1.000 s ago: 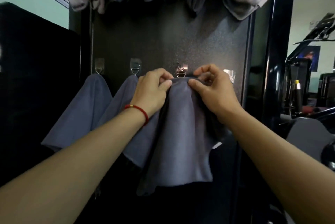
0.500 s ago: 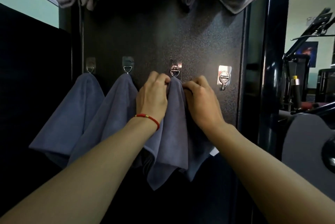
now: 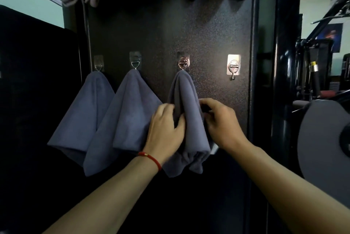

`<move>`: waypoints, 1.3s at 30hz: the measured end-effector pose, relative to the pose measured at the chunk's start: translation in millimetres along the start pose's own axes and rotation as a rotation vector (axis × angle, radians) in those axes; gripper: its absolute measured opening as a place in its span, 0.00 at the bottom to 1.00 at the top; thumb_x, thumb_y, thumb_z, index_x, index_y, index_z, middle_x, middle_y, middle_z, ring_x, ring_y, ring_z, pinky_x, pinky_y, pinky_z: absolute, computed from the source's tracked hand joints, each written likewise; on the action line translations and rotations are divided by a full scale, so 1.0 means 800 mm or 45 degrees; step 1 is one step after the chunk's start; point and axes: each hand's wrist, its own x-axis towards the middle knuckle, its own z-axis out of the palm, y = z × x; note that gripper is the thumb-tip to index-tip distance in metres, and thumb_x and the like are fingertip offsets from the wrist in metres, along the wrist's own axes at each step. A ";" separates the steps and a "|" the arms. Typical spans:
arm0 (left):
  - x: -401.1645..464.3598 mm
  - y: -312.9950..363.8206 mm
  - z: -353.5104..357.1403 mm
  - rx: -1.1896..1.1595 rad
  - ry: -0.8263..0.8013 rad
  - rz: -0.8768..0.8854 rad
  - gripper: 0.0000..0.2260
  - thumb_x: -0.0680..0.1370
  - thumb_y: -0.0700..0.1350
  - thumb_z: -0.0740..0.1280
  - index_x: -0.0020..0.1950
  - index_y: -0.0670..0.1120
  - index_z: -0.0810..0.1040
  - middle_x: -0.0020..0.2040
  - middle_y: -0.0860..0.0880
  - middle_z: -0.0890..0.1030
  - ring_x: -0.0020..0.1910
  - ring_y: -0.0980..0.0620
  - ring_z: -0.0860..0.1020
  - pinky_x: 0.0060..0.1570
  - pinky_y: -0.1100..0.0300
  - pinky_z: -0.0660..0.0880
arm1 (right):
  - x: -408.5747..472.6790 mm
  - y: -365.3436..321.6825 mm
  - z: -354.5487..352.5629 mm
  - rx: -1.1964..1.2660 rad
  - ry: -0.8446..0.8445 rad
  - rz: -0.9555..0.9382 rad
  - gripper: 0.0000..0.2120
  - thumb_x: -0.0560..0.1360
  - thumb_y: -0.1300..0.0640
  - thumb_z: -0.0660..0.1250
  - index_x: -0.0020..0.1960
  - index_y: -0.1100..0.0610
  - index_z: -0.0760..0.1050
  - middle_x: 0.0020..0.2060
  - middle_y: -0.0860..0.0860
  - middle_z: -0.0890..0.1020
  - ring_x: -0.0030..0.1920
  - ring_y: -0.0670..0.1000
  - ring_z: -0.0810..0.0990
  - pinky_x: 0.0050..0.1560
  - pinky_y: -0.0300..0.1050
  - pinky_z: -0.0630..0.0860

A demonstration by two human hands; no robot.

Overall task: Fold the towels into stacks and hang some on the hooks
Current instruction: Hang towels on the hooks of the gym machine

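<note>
I have the third towel [image 3: 186,120] hanging from its hook [image 3: 183,64], and I am settling its folds: left hand [image 3: 165,129] at its 9 o'clock edge, right hand [image 3: 220,122] at 3 o'clock, fingers curled into the cloth. Next, I judge, let go and fetch a towel for the bare hook [image 3: 234,67].

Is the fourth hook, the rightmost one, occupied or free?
Free. The rightmost hook shows bare metal with no towel, while the third hook carries the towel.
</note>
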 end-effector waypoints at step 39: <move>-0.222 0.122 0.244 -0.065 -0.640 0.538 0.16 0.75 0.43 0.66 0.62 0.47 0.82 0.63 0.50 0.80 0.65 0.51 0.75 0.66 0.52 0.72 | -0.317 0.234 -0.181 -0.236 -0.826 0.443 0.15 0.68 0.44 0.58 0.45 0.50 0.79 0.37 0.44 0.80 0.36 0.46 0.77 0.42 0.43 0.75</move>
